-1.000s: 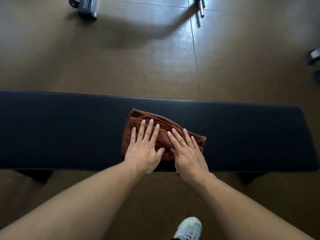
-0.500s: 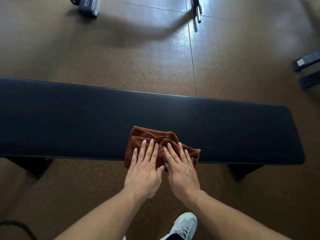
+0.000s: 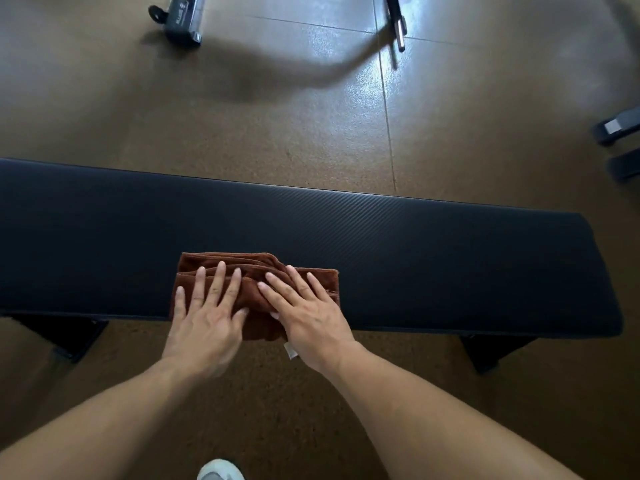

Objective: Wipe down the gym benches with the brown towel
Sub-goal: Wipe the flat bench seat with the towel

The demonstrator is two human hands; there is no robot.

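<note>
A long black padded gym bench (image 3: 433,258) runs across the view from left to right. A folded brown towel (image 3: 256,268) lies on its near edge, partly hanging over the front. My left hand (image 3: 204,317) presses flat on the towel's left half with fingers spread. My right hand (image 3: 304,306) presses flat on the right half, fingers straight and pointing up-left. A small white tag (image 3: 290,351) pokes out under my right wrist.
Brown cork-like floor (image 3: 311,126) lies all around. Black equipment feet stand at the far left (image 3: 180,22) and right edge (image 3: 620,126). A metal bar end (image 3: 398,26) sits at the top. The bench legs (image 3: 491,355) show below the pad. My white shoe (image 3: 218,471) is at the bottom.
Both hands drew the towel from the bench's middle to its near edge, then slid it slightly left along that edge. The fingers are spread wider now.
</note>
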